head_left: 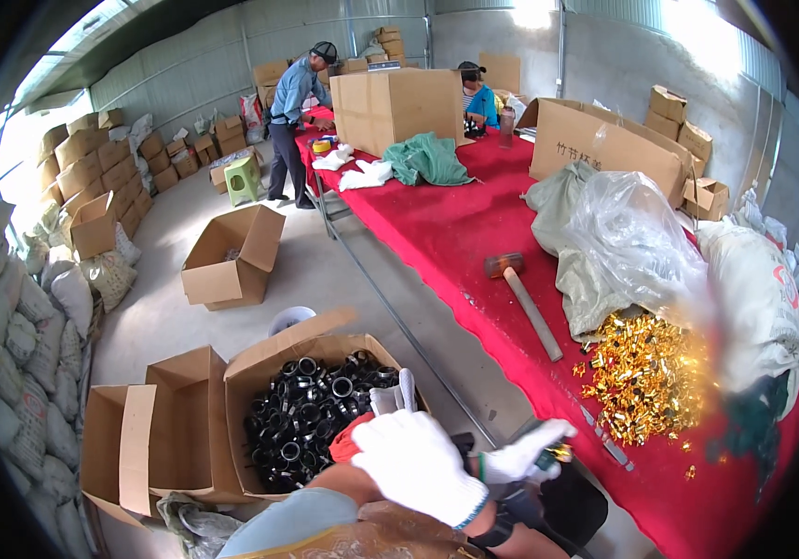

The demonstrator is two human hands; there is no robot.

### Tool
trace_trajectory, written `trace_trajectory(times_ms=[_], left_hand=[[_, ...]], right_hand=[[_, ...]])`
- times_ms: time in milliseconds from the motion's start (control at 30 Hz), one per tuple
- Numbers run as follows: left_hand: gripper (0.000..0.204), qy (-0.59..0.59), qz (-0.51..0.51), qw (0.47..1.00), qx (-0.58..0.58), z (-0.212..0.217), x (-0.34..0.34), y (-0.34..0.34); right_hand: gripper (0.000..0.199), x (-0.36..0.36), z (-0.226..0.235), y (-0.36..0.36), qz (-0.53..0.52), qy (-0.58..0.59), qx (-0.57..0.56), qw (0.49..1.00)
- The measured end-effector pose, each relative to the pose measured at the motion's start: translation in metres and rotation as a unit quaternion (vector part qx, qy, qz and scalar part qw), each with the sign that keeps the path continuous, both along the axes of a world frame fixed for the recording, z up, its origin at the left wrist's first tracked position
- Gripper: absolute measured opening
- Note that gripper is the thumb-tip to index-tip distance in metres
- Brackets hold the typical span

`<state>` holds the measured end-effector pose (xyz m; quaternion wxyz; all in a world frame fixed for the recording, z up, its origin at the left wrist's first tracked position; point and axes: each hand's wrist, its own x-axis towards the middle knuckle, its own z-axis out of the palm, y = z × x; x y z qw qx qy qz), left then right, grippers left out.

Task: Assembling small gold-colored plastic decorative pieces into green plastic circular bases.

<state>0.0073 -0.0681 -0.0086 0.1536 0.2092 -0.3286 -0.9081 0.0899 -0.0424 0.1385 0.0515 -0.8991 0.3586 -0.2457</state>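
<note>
My forearms cross low in the picture. My right hand (413, 461), in a white glove, lies over my left forearm and points toward a carton of black rings. A red cloth (351, 438) shows beside its fingers; their grip is partly hidden. Beyond it, by the table edge, my left hand (522, 455) wears a white glove with a green cuff. Its fingers curl around small gold-coloured pieces (559, 453), only partly visible. Glossy black rings (311, 419) fill the open carton (248, 466). On the red-covered table (474, 252) lies a pile of shiny gold pieces (646, 377).
A mallet (532, 312) lies on the table near plastic bags (632, 233) and a white sack (753, 298). Open cartons (232, 256) stand on the floor; stacked sacks (22, 373) line the left. Two people (297, 102) are at the table's far end, beside a large carton (399, 107).
</note>
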Motion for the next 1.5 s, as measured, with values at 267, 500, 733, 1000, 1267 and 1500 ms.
trace_trajectory(times_ms=[267, 500, 733, 1000, 1267, 1500], left_hand=[[0.022, 0.100, -0.151, 0.981, 0.068, 0.045, -0.054, 0.068], [0.021, 0.094, -0.113, 0.988, 0.046, 0.069, -0.035, 0.057], [0.021, 0.077, -0.112, 0.990, 0.030, 0.051, -0.037, 0.063], [0.021, 0.063, -0.111, 0.992, 0.007, 0.038, -0.034, 0.071], [0.021, 0.045, -0.102, 0.994, -0.017, 0.035, -0.028, 0.078], [0.021, 0.030, -0.087, 0.995, -0.042, 0.033, -0.017, 0.074]], right_hand=[[0.025, 0.008, -0.072, -0.018, 0.302, -0.157, 0.512, 0.789], [0.025, -0.006, -0.076, -0.002, 0.252, -0.216, 0.482, 0.810], [0.021, -0.023, -0.084, 0.009, 0.206, -0.175, 0.387, 0.882], [0.021, -0.042, -0.090, 0.025, 0.228, -0.059, 0.165, 0.958], [0.020, -0.021, -0.054, 0.016, 0.202, -0.262, 0.288, 0.899], [0.025, -0.019, -0.082, 0.018, 0.285, -0.227, 0.344, 0.865]])
